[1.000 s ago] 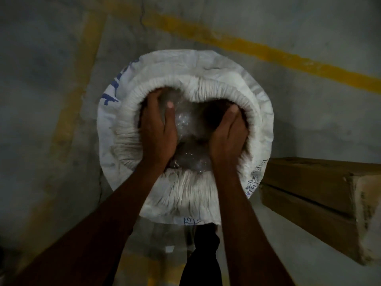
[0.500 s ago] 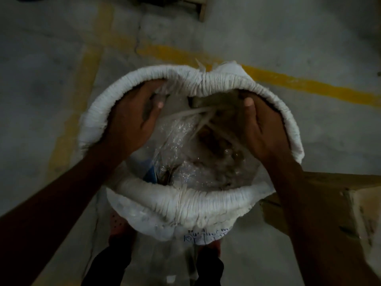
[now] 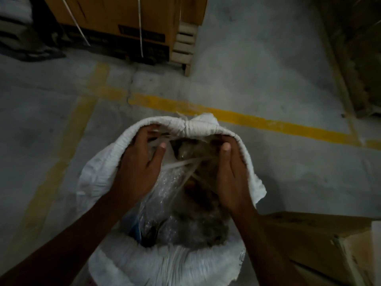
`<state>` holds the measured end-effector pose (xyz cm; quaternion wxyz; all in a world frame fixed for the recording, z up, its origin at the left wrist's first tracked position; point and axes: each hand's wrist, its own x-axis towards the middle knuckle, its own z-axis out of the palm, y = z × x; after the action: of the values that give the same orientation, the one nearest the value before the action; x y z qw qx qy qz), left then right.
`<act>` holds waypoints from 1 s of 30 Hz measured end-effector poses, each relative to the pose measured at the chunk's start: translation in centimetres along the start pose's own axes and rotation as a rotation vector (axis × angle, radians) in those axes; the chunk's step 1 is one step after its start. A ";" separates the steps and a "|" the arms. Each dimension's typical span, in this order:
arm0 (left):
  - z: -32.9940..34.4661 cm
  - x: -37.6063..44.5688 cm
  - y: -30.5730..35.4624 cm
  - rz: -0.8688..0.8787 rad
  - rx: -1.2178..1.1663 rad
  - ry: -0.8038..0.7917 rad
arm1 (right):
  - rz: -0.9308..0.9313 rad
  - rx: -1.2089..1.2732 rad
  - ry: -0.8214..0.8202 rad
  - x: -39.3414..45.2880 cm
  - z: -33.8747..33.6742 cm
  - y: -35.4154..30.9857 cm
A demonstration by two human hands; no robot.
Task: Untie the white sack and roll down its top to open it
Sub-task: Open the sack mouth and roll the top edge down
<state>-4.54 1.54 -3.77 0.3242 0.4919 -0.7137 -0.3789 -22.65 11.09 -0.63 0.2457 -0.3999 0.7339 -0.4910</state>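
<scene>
The white sack [image 3: 165, 263] stands on the concrete floor below me, its mouth wide and its top rolled into a thick white rim [image 3: 198, 125]. Inside lies a clear plastic liner [image 3: 165, 188] over brownish contents, with pale strands stretched across the opening. My left hand [image 3: 138, 170] reaches into the mouth at the left, fingers hooked under the far rim. At the right side my right hand [image 3: 231, 170] curls over the inner edge of the rim. The fingertips of both hands are hidden under the roll.
A yellow floor line [image 3: 268, 122] runs behind the sack. Cardboard boxes on a pallet [image 3: 127, 27] stand at the back left. A brown carton [image 3: 321, 244] lies close at the right of the sack. More cartons [image 3: 362, 58] sit at the far right.
The sack's mouth has widened from a small hole to a broad opening. Both hands have moved apart and toward the far rim. The view has tilted up, bringing the pallet boxes in.
</scene>
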 end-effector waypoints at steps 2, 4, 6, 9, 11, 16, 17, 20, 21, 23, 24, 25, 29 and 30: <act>0.0 0.6 0.9 -0.006 -0.009 0.076 | -0.047 -0.055 0.030 0.3 -0.1 -0.6; -0.3 1.1 1.4 0.078 0.004 0.116 | -0.123 -0.173 0.076 0.7 -0.8 -0.6; -0.8 1.4 1.4 0.194 0.013 0.100 | -0.178 -0.229 0.067 1.2 -1.5 -0.2; -2.0 1.9 0.5 0.318 0.108 -0.022 | -0.241 -0.252 -0.065 2.0 -2.3 0.2; -2.5 1.9 -0.5 0.351 0.239 -0.095 | -0.268 -0.255 -0.141 2.3 -2.6 0.3; -2.2 1.0 -1.8 0.329 0.412 -0.159 | -0.284 -0.258 -0.224 1.8 -2.7 0.2; -2.2 1.0 -1.9 0.337 0.403 -0.176 | -0.283 -0.257 -0.261 1.7 -2.8 0.1; -3.3 2.1 -2.3 0.360 0.388 -0.219 | -0.203 -0.276 -0.408 1.5 -3.4 0.1; -4.1 2.7 -2.5 0.364 0.404 -0.216 | -0.195 -0.303 -0.433 1.6 -3.8 0.1; -5.7 3.8 -2.6 0.376 0.455 -0.242 | -0.243 -0.348 -0.451 2.0 -4.6 0.1; -6.4 4.2 -2.8 0.390 0.488 -0.273 | -0.270 -0.365 -0.466 2.3 -5.1 0.0; -6.9 4.4 -2.9 0.407 0.519 -0.305 | -0.289 -0.378 -0.488 2.6 -5.5 0.1; -7.1 3.7 -3.2 0.436 0.517 -0.349 | -0.302 -0.371 -0.554 2.8 -6.5 0.5; -7.0 3.3 -3.0 0.440 0.485 -0.351 | -0.296 -0.350 -0.563 2.7 -6.6 0.4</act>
<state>1.65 -3.85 -2.56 0.1445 0.3169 -0.9161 -0.1985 -29.25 12.39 1.69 0.2923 -0.6572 0.6447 -0.2588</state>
